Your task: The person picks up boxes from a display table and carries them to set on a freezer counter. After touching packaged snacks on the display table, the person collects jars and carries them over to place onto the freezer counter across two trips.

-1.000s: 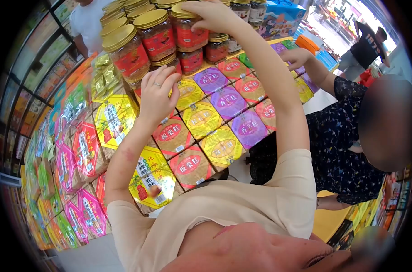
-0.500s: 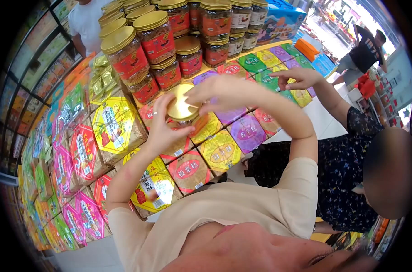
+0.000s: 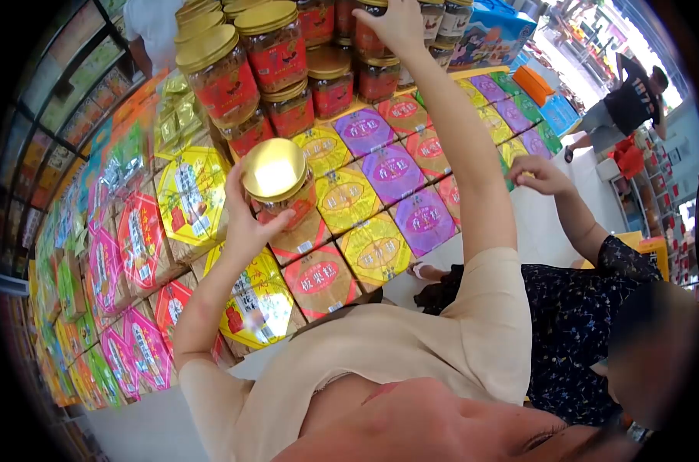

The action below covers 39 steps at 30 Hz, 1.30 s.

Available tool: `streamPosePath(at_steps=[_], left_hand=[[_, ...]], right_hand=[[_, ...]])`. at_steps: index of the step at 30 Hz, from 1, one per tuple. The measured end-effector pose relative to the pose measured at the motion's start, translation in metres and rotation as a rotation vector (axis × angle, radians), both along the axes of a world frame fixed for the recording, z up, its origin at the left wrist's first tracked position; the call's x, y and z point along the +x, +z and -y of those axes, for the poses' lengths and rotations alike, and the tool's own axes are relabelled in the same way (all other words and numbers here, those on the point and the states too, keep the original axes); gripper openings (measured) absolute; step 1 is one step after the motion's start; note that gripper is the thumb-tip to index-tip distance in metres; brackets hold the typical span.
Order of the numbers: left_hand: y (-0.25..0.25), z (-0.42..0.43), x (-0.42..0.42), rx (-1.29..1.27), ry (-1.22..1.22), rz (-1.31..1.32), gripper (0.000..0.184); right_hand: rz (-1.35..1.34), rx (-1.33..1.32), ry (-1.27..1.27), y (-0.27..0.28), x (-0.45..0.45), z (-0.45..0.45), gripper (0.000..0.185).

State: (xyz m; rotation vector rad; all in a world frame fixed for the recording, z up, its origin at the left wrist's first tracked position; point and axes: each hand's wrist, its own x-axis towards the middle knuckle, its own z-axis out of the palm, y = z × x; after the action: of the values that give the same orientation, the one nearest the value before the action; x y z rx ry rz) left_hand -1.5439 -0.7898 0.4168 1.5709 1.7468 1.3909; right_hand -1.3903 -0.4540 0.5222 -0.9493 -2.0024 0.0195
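Note:
My left hand (image 3: 251,209) is wrapped around the side of a clear jar (image 3: 299,202) with a shiny gold lid and a red label. The jar is held upright above the rows of boxed sweets. Stretched far forward, my right hand (image 3: 396,29) is at the stacked jars, beside a red-labelled jar (image 3: 371,40). Its thumb is spread from the fingers, which run up to the top edge of the view. Whether it touches that jar, I cannot tell.
Gold-lidded jars (image 3: 269,58) stand stacked at the back. Yellow boxes (image 3: 375,254), purple boxes (image 3: 420,222) and brown boxes (image 3: 319,283) cover the counter. A person in a dark floral dress (image 3: 569,308) stands at my right, one hand (image 3: 546,175) raised near the boxes.
My right hand has left the held jar's lid and reached forward to the stack. The left hand has shifted slightly left with the jar. The neighbour's pointing hand has drawn back.

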Motion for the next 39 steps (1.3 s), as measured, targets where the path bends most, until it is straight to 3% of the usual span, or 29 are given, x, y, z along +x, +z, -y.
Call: streamPosePath(at_steps=[4, 6, 9, 11, 13, 16, 21, 23, 25, 26, 27, 28, 29, 32, 36, 39], left_hand=[[0.005, 0.01, -0.005, 0.058, -0.029, 0.053, 0.117], [0.018, 0.023, -0.019, 0.111, 0.028, -0.218, 0.112], [0.049, 0.02, -0.023, 0.264, 0.038, -0.269, 0.087], [0.083, 0.0, -0.011, 0.294, 0.051, -0.315, 0.08], [0.104, -0.014, 0.002, 0.117, -0.023, -0.657, 0.059], [0.115, -0.045, 0.022, 0.091, -0.175, -0.63, 0.046], [0.102, -0.089, 0.042, -0.116, -0.365, -0.898, 0.053], [0.101, -0.091, 0.045, -0.193, -0.401, -0.893, 0.053], [0.102, -0.089, 0.048, -0.267, -0.433, -0.915, 0.053], [0.102, -0.088, 0.05, -0.269, -0.426, -0.912, 0.053], [0.102, -0.087, 0.052, -0.273, -0.418, -0.934, 0.052], [0.101, -0.087, 0.054, -0.276, -0.406, -0.955, 0.052], [0.096, -0.086, 0.054, -0.23, -0.403, -0.945, 0.051], [0.1, -0.084, 0.049, -0.103, -0.328, -0.942, 0.045], [0.116, -0.08, 0.034, 0.03, -0.131, -0.744, 0.037], [0.123, -0.071, 0.019, 0.157, -0.002, -0.751, 0.028]], right_hand=[[-0.165, -0.105, 0.207, 0.001, 0.021, 0.009, 0.054], [-0.274, -0.281, 0.374, 0.007, 0.044, 0.032, 0.05], [-0.291, -0.452, 0.515, 0.003, 0.07, 0.072, 0.046], [-0.218, -0.347, 0.527, -0.013, 0.073, 0.105, 0.048], [-0.12, -0.2, 0.524, -0.035, 0.072, 0.136, 0.051], [-0.066, -0.072, 0.524, -0.065, 0.062, 0.161, 0.052], [0.0, -0.117, 0.647, -0.083, 0.055, 0.174, 0.05], [0.212, -0.045, 0.621, -0.055, 0.079, 0.15, 0.047], [-0.116, -0.111, 0.516, -0.021, 0.084, 0.082, 0.046], [-0.11, -0.023, 0.348, 0.003, 0.086, 0.046, 0.034], [0.003, 0.148, 0.26, 0.021, 0.083, -0.002, 0.036], [-0.065, 0.065, -0.044, 0.031, 0.069, -0.02, 0.068], [0.01, 0.114, -0.178, 0.018, 0.059, -0.054, 0.076], [0.043, -0.063, -0.373, -0.015, 0.031, -0.079, 0.074], [-0.315, 0.226, -0.224, -0.04, 0.022, -0.086, 0.066], [-0.269, 0.338, -0.106, -0.012, 0.047, -0.054, 0.057]])
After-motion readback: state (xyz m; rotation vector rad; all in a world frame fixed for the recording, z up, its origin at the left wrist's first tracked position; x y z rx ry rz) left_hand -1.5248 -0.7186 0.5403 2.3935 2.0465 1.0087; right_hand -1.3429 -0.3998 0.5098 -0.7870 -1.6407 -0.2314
